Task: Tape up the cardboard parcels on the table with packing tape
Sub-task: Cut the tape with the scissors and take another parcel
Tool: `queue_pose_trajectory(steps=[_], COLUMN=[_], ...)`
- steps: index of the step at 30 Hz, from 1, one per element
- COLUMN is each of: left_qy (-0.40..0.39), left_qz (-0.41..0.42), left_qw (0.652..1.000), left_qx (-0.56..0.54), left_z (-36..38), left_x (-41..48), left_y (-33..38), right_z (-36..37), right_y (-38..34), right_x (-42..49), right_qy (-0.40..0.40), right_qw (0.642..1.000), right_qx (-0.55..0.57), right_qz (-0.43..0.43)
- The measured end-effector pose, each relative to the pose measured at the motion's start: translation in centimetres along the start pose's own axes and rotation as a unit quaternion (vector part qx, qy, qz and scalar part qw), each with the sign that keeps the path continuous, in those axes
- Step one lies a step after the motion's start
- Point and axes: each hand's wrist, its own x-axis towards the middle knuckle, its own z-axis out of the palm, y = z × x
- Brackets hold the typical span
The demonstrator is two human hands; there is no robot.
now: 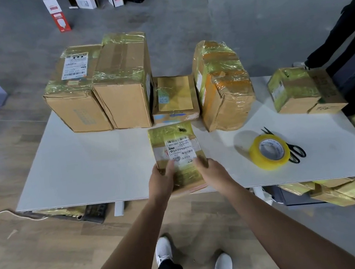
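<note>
Scissors (pixel 267 131) half behind the tape roll (pixel 258 158) — parcel label (pixel 179 148) print illegibly small.

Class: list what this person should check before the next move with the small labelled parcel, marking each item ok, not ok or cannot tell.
1. Hold: left hand and right hand clasp the small parcel at its near end: ok.
2. Tape: tape roll lies free on the table, right of the parcel: ok.
3. Cutter: scissors beside the roll: ok.
4. Tape's loose end found: cannot tell.
5. Parcel's underside taped: cannot tell.
</note>
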Motion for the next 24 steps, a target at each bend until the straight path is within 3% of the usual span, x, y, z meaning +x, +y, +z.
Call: queue_pose_trajectory(steps=[3,8,11,14,18,24], left_qy=[-0.029,-0.047,-0.031,0.002,-0.006,-0.039], left_qz=[-0.007,-0.060,-0.075,-0.038,0.014,0.054], left_qw=[1.000,0.997,0.996,0.997,0.997,0.992], left_qx=[0.001,0.004,0.037,0.067,0.072,0.103], left_z=[0.0,0.0,0.4,0.6,0.2,-0.2], left_x=[0.3,1.7,2.5,3.4,4.8,7.1], left_y=[-0.9,0.2,1.2,2.7,4.9,5.6], right_z=[0.0,-0.6,-1.9,-3.1,-3.3,-3.2], right_y=[0.7,0.4,-0.8,-2.2,-3.8,-6.5], right_x=[-0.1,0.4,0.5,1.0,2.8,6.9], right_qy=[-0.028,-0.021,-0.050,-0.073,-0.018,0.048], right_qw=[0.999,0.999,0.994,0.991,0.997,0.996], right_qx=[0.026,-0.036,-0.061,-0.085,-0.061,-0.070], right_qz=[-0.001,0.028,0.070,0.079,0.035,0.036])
